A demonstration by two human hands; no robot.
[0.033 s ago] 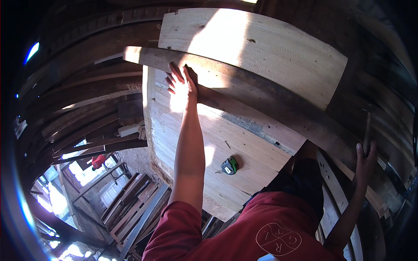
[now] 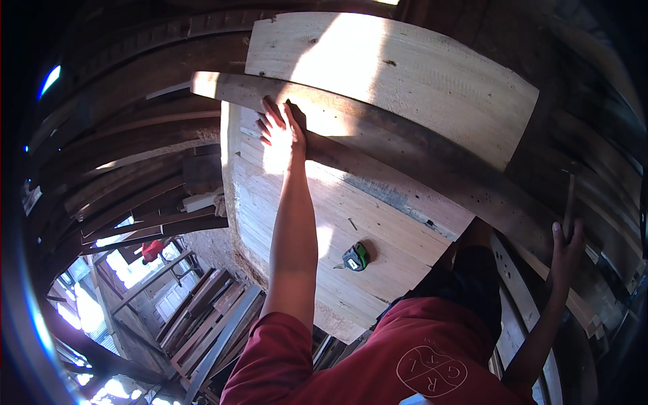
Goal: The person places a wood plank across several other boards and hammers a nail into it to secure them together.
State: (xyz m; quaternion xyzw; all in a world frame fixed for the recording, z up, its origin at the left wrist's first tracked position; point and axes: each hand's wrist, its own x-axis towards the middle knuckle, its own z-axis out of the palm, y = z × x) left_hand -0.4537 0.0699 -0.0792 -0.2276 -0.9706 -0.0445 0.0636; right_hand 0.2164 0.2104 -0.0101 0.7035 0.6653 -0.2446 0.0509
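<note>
The left hand lies open, fingers spread flat on a long grey plank. The right hand is curled around a thin dark stick. Below the left hand, a green-and-black tape measure rests on the pale board floor; a broad pale board lies beyond the plank.

pale wooden plank platform, a green-and-black tape measure and a long weathered plank on it
</note>
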